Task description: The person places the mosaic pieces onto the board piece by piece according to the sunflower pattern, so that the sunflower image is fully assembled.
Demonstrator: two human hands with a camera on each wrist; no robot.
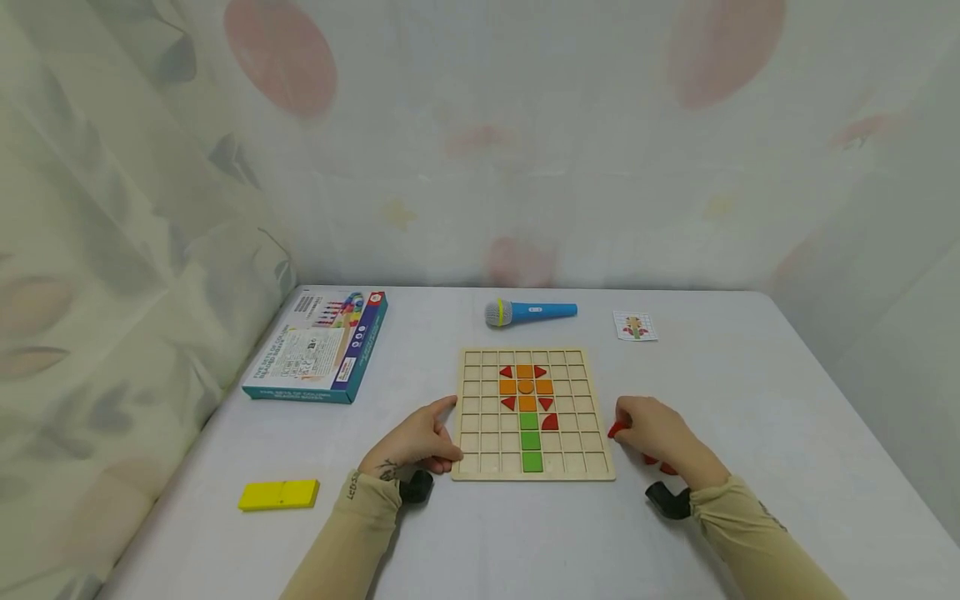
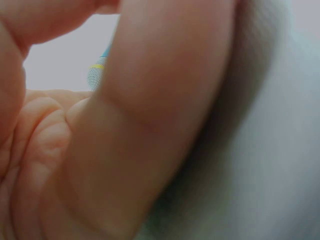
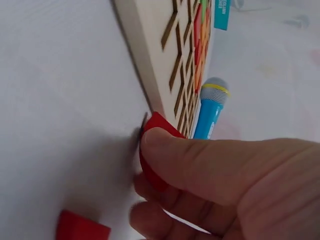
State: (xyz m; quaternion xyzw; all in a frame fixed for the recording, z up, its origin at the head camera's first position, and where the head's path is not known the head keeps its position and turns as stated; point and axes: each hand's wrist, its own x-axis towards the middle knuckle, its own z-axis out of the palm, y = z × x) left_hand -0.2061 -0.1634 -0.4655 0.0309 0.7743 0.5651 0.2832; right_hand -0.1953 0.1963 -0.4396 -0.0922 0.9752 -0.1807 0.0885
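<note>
A wooden grid board [image 1: 487, 467] lies mid-table. It bears orange tiles [image 1: 525, 372], red triangles, a column of green squares [image 1: 531, 441] and one red quarter-circle tile [image 1: 550, 422]. My left hand [image 1: 416, 437] rests at the board's left edge, index finger and thumb spread along it, the other fingers bent beneath. Just off the right edge, my right hand [image 1: 660, 429] pinches a red tile [image 3: 156, 170] between thumb and fingers; a curved side shows in the right wrist view. Below that hand lie more red tiles [image 3: 82, 227], partly hidden in the head view.
Behind the board lies a blue toy microphone [image 1: 534, 312]. A small pattern card [image 1: 636, 326] sits at the back right. To the left are a flat printed box [image 1: 315, 346] and a yellow block [image 1: 279, 495]. Patterned cloth hangs behind.
</note>
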